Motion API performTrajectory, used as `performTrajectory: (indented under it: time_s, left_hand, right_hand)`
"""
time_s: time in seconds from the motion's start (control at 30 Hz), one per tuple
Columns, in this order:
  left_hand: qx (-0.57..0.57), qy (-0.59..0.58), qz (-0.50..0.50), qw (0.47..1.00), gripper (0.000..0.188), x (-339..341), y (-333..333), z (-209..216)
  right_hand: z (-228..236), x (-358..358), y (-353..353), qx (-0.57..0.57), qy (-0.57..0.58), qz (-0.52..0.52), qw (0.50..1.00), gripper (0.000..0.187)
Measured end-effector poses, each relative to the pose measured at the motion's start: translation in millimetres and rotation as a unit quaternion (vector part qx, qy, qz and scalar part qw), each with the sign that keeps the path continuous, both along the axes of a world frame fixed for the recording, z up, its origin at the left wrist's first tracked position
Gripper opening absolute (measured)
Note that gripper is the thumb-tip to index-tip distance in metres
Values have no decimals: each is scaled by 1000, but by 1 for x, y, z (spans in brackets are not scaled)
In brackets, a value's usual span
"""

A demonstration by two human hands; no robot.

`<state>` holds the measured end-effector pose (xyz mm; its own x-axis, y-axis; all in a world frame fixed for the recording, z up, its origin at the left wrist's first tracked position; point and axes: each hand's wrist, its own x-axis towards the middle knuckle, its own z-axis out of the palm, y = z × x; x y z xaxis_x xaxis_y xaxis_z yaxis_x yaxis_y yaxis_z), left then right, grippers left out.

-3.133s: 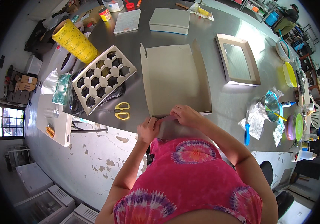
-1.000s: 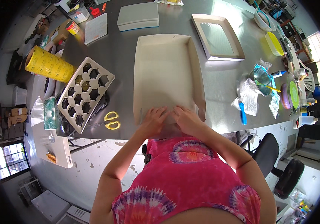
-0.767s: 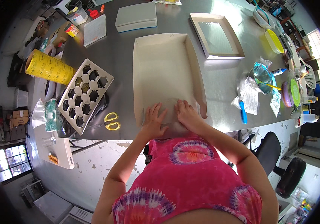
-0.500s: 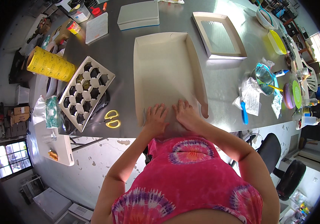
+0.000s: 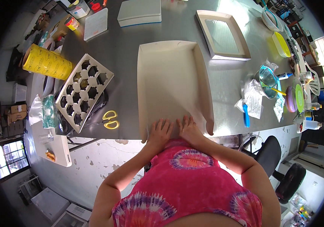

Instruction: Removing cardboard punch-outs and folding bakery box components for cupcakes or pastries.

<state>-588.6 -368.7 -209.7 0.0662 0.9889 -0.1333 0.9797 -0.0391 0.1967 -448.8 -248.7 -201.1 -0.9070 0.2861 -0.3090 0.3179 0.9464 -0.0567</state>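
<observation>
A long cardboard box tray [image 5: 169, 79] lies in front of me on the steel table. Its far, left and right walls stand up, while at the near end the side walls run out to loose flaps by the table edge. My left hand [image 5: 159, 133] rests on the near end, fingers extended and a little apart. Beside it my right hand [image 5: 189, 129] presses there too, its fingers stretched forward. Neither hand grips anything. Whatever lies beneath my palms is hidden.
Left are yellow-handled scissors [image 5: 111, 120], a white panel with hexagonal holes [image 5: 83, 90] and a yellow roll [image 5: 47, 63]. A windowed box lid [image 5: 203, 32] lies far right, with a metal bowl [image 5: 262, 75] and a blue-handled tool [image 5: 246, 115] nearer. A grey scale-like box [image 5: 139, 13] stands behind.
The cardboard tray has slid toward me, its near end now at the table edge. Both hands have come nearer with it, still lying on it.
</observation>
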Motion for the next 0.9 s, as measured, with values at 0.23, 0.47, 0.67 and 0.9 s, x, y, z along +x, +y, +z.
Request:
performTrajectory:
  time_s: [0.23, 0.47, 0.67, 0.9]
  left_hand:
    - [7, -14, 29, 999, 55, 13, -5, 2]
    - [-40, -73, 25, 996, 54, 1, 11, 17]
    - [9, -57, 33, 998, 52, -4, 11, 17]
    - [-186, -109, -13, 976, 31, -66, 83, 37]
  right_hand:
    - [8, 7, -7, -47, 26, 14, 998, 50]
    - [-5, 1, -4, 86, 98, 40, 991, 46]
    - [39, -26, 27, -101, -11, 54, 993, 35]
    - [24, -74, 109, -283, -134, 86, 946, 33]
